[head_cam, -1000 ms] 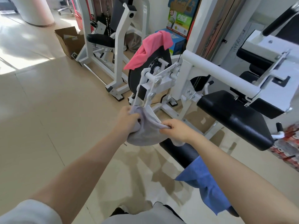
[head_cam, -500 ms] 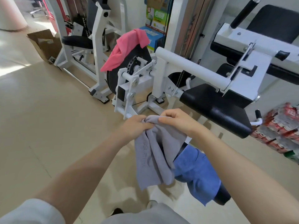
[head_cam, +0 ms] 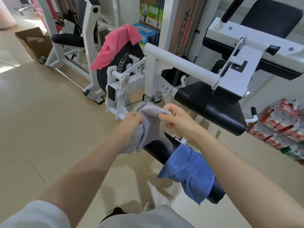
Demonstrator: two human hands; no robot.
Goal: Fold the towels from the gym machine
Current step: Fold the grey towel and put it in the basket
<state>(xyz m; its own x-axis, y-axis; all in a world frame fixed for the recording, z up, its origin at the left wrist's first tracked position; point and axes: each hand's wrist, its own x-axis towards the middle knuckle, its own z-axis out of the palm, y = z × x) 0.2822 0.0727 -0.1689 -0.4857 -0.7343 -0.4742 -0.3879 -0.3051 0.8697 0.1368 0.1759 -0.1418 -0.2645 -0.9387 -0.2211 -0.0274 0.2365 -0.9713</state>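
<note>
A grey towel [head_cam: 152, 127] hangs bunched between both hands, in front of the white gym machine [head_cam: 177, 65]. My left hand [head_cam: 131, 124] grips its left side, fingers curled round the cloth. My right hand [head_cam: 176, 120] pinches its upper right edge. A blue towel [head_cam: 189, 171] is draped over the black padded roller [head_cam: 158, 149] just below my right forearm. A pink towel [head_cam: 115, 46] lies over the black weight plate at the machine's left end.
A black seat pad [head_cam: 212, 104] juts out at right. Shrink-wrapped drink packs [head_cam: 279, 127] are stacked on the floor far right. A second white machine [head_cam: 74, 40] and an open cardboard box [head_cam: 35, 43] stand at back left. Beige tile floor [head_cam: 41, 120] spreads to the left.
The grey towel, hanging long half a second ago, is now gathered shorter between my hands. My hands have drawn slightly apart, and the view has shifted closer to the machine.
</note>
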